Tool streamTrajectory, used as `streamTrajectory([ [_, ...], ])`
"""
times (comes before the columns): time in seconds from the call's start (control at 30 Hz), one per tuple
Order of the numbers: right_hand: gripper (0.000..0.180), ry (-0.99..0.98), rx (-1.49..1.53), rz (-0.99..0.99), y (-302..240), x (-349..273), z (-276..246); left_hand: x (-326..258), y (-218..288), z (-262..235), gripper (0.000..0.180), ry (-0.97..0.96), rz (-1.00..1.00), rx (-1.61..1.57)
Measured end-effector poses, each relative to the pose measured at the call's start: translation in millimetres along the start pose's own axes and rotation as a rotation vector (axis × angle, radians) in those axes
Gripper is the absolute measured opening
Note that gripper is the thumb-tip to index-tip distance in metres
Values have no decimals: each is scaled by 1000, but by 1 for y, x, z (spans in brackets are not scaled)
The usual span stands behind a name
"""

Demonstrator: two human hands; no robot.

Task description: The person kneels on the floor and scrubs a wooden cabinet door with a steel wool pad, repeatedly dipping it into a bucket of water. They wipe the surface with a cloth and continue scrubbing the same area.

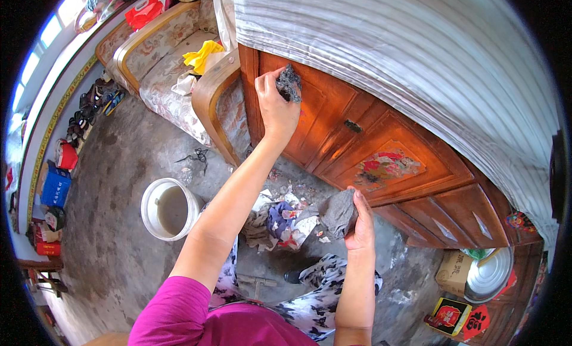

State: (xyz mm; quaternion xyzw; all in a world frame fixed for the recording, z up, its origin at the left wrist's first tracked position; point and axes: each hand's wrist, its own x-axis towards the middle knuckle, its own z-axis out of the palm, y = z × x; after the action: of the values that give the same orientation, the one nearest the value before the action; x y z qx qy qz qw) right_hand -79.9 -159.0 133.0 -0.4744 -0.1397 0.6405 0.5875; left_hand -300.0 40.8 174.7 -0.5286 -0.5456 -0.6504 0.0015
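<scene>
At the cabinet (379, 139), left hand (278, 108) grips dark scourer (289, 85).

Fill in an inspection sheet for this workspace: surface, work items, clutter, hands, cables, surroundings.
Surface: floor grey, with darker stains.
Work items: cabinet wooden, with a ragged coloured patch on one door; wad dark grey, rough; cloth grey; bucket white, holding murky liquid.
Clutter: rags and scraps heaped on the floor below the cabinet; shoes along the wall.
Hands: left hand grips the wad at the cabinet front, contact unclear; right hand holds the cloth.
Cables: dark tangled strands on the floor; cable or not, cannot tell.
Surroundings: sofa beside the cabinet; striped sheet over the cabinet top.
</scene>
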Motion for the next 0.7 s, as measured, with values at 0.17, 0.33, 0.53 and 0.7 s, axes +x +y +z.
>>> streamTrajectory([
  [0.17,30,-12,-8,-14,-4,0,-9,-1,8,4,38,-48,-72,-28],
  [0.33,29,-23,-2,-19,-12,0,-13,3,14,11,27,22,-26,-37],
  [0.53,30,-17,-7,-12,-14,-2,-19,-27,34,11,32,-183,31,1],
  [0.7,31,13,-27,-6,-12,-2,-16,-39,60,11,45,-231,350,-160],
])
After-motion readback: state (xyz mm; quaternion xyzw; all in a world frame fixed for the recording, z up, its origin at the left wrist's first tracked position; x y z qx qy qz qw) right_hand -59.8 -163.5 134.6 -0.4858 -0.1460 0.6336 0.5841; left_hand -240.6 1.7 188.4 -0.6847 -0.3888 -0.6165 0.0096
